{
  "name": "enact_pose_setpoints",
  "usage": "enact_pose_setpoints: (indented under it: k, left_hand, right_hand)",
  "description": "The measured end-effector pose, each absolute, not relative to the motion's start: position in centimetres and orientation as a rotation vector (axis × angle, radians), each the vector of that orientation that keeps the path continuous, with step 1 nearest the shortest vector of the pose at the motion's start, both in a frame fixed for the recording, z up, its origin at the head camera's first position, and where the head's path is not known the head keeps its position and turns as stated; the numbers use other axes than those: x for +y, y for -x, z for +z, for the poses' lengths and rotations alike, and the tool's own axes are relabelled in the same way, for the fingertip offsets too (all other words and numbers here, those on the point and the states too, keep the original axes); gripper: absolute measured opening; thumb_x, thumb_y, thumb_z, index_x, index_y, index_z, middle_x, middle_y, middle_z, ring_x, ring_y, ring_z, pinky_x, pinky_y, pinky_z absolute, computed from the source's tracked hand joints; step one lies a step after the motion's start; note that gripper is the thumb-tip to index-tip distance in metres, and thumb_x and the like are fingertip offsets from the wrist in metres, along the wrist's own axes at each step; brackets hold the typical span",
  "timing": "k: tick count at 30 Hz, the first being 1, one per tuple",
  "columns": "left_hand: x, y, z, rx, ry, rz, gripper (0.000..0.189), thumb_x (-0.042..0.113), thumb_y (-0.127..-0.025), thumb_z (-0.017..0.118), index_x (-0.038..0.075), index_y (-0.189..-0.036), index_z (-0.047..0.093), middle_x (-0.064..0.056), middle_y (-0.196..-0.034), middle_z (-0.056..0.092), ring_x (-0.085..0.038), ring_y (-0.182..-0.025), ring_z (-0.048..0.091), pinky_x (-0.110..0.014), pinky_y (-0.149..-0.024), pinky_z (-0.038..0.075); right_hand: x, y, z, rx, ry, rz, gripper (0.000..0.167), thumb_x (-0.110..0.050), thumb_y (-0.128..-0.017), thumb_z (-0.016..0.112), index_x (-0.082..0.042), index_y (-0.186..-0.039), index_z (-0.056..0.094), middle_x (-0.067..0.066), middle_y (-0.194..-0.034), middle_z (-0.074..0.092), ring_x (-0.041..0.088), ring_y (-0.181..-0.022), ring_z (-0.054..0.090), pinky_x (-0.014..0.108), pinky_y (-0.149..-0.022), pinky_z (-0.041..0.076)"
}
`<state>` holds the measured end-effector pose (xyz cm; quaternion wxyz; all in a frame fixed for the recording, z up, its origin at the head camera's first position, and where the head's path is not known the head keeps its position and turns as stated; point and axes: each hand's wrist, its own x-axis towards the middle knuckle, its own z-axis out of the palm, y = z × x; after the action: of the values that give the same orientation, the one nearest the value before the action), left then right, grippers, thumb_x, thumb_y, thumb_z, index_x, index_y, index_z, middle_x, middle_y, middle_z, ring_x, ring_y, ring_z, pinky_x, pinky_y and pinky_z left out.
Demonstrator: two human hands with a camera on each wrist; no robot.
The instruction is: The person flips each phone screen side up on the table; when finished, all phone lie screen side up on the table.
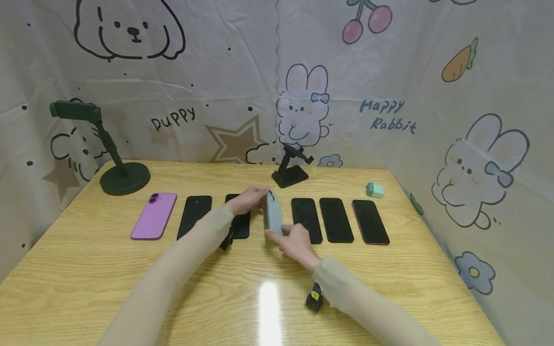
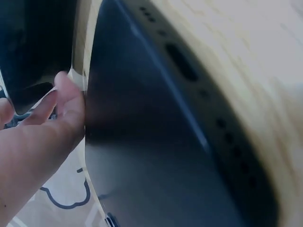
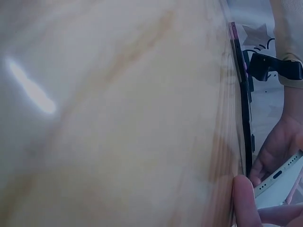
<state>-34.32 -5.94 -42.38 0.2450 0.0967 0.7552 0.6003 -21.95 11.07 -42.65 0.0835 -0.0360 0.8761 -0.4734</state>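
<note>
A pale blue smartphone (image 1: 273,215) is tilted up off the tabletop between my two hands. My left hand (image 1: 248,200) grips its far end, near the camera lenses. At its near end, my right hand (image 1: 297,241) pinches it between thumb and fingers. The phone's charging port edge (image 3: 278,174) faces the right wrist camera, and its dark screen (image 2: 35,47) shows beside my left fingers in the left wrist view. Below my left wrist lies a black phone (image 1: 242,226), partly hidden by the arm; it looms large as a dark phone (image 2: 142,142) in the left wrist view.
Left in the row lie a purple phone (image 1: 154,216) and another black phone (image 1: 195,214); three dark-screened phones (image 1: 307,221) lie to the right. Behind stand a green phone stand (image 1: 124,178) and a small black stand (image 1: 290,176). A mint charger plug (image 1: 374,190) sits back right.
</note>
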Motion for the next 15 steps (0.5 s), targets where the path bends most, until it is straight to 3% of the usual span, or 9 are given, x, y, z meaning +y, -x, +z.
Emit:
enact_pose_setpoints:
  k: [5,9,15]
  left_hand:
    - [-6.02,34.53,-42.66,2.017,-0.244,1.568,0.053,0.037,-0.106,0.025,0.007,-0.15,0.03,-0.01,-0.103,0.062,-0.009,-0.076,0.059,-0.022,-0.068,0.051]
    - [-6.04,34.65,-42.83,2.013,-0.267,1.558,0.053,0.038,-0.106,0.025,0.01,-0.15,0.031,-0.016,-0.114,0.06,-0.012,-0.083,0.06,-0.023,-0.071,0.051]
    - [-6.36,34.67,-42.79,1.998,-0.321,1.536,0.055,0.04,-0.105,0.028,0.01,-0.151,0.029,-0.025,-0.139,0.046,-0.029,-0.119,0.055,-0.035,-0.095,0.05]
  right_hand:
    - [11.24,21.67,-42.55,2.569,0.096,-1.456,0.064,-0.049,-0.088,0.064,-0.001,-0.129,0.059,0.015,-0.101,0.072,0.016,-0.071,0.069,0.029,-0.056,0.056]
    - [11.52,21.41,-42.59,2.542,0.072,-1.517,0.07,-0.051,-0.086,0.066,0.0,-0.133,0.054,0.016,-0.097,0.072,0.017,-0.071,0.07,0.029,-0.058,0.057]
    - [12.07,21.26,-42.84,2.501,0.063,-1.638,0.065,-0.049,-0.085,0.068,-0.004,-0.131,0.058,0.015,-0.09,0.073,0.019,-0.071,0.071,0.029,-0.062,0.058]
